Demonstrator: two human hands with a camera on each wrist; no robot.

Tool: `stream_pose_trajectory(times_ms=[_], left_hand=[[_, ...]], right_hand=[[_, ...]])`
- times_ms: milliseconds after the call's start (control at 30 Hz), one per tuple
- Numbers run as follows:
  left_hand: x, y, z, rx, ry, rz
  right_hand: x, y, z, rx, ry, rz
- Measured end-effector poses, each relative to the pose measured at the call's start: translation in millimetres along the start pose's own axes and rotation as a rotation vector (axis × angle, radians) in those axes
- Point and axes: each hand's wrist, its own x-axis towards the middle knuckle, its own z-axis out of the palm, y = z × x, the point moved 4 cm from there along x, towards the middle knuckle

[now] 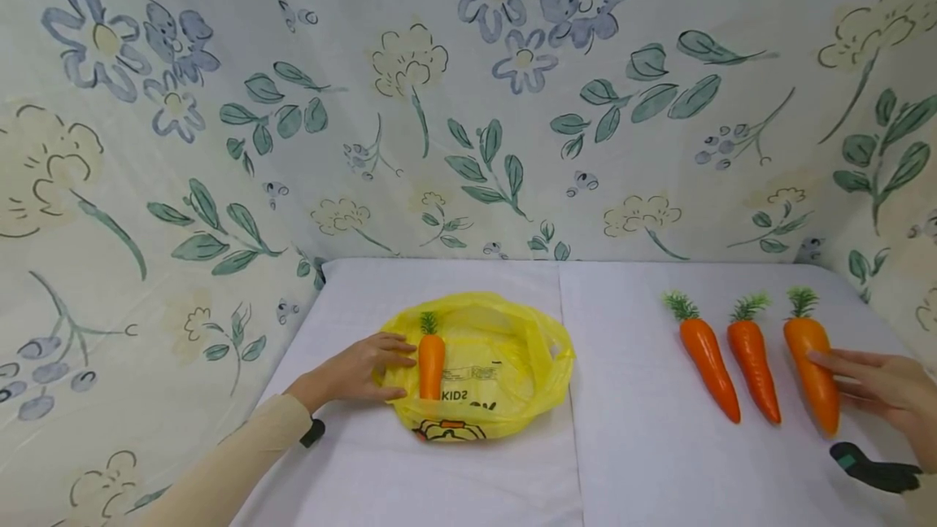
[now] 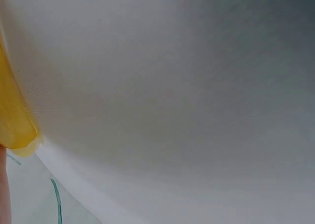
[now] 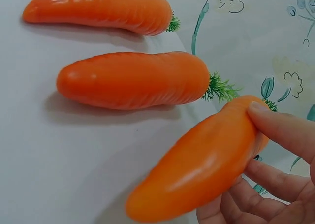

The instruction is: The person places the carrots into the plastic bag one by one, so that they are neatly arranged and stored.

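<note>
A yellow plastic bag (image 1: 545, 385) lies with its mouth spread wide, and a toy carrot (image 1: 431, 364) with a green tuft is inside at its left. My left hand (image 1: 362, 368) holds the bag's left rim, fingers above and thumb below. In the left wrist view just an edge of the yellow bag (image 2: 17, 111) shows. On the right, my right hand (image 1: 882, 389) grips the rightmost toy carrot (image 1: 805, 340). The right wrist view has that carrot (image 3: 192, 165) tilted, pinched near its leafy end between thumb and fingers.
Two more toy carrots, one on the left (image 1: 710, 368) and one in the middle (image 1: 754, 368), lie beside the held one with tufts pointing away. A white cloth (image 1: 622, 470) covers the table. Floral fabric (image 1: 512, 104) hangs behind and at the sides.
</note>
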Motion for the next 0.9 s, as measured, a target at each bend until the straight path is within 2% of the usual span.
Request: stream_pose_trajectory(times_ms=[167, 400, 567, 733, 900], left_hand=[[1.4, -1.4, -0.4, 0.003, -0.008, -0.009], [0.7, -2.8, 1.1, -0.010, -0.003, -0.004], [0.5, -3.1, 1.4, -0.015, -0.001, -0.008], [0.5, -2.9, 1.6, -0.015, -0.001, -0.015], [0.4, -1.3, -0.1, -0.019, -0.001, -0.016]], right_hand=[[5.7, -0.2, -4.1, -0.001, 0.015, 0.001], [-3.7, -9.9, -0.3, 0.018, 0.060, -0.028], [-6.1, -11.0, 0.5, 0.034, 0.058, -0.031], [-17.4, -17.0, 5.2, 0.010, 0.037, -0.035], [-35.3, -27.5, 12.7, -0.037, 0.017, -0.087]])
